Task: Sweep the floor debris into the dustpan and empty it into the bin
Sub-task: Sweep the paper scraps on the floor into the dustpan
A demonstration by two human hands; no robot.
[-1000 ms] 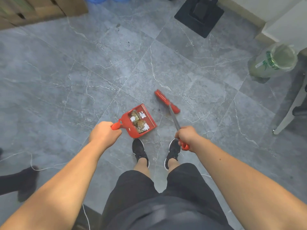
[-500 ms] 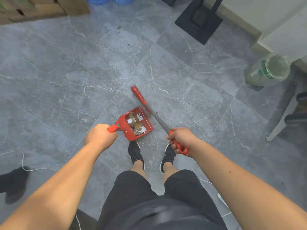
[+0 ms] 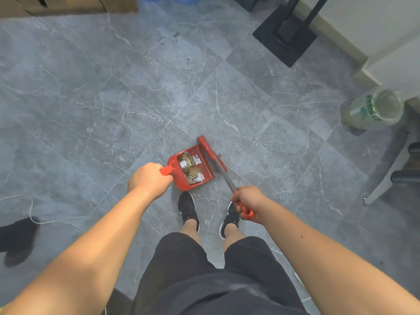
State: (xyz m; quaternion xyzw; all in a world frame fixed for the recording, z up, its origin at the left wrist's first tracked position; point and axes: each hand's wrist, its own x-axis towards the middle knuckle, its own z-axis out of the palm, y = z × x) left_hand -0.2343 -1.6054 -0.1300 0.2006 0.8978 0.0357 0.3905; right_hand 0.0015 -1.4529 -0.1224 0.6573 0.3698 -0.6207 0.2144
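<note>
Left hand [image 3: 148,178] fisted round the stubby handle, holding the dustpan [image 3: 176,163] low ahead of my shoes: light, stiff red plastic. Its debris [image 3: 191,172], dry leaves and paper scraps, looks loose and spillable, so keep it level. The brush [image 3: 208,147] sits at the pan's lip, its slim metal shaft ending in a red grip clenched in my right hand [image 3: 247,201].
</note>
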